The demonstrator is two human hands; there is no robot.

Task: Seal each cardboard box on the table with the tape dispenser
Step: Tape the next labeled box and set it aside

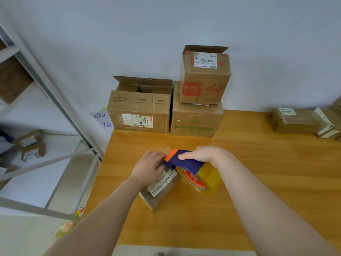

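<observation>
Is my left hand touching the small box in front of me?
Touching. The head view shows the left hand resting flat on top of the small box, beside the tape dispenser gripped by the right hand.

Our left hand [147, 169] presses on the small box [163, 190] on the table [267, 163]. Our right hand [204, 154] grips the tape dispenser [186, 163], its nose at the box top.

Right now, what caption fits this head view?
Left hand steadies a small box while right hand grips the tape dispenser.

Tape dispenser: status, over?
Right hand grips tape dispenser, nose at far end of small box. Left hand presses it down. Rear-left box and stacked top box unsealed, not in the way.
</observation>
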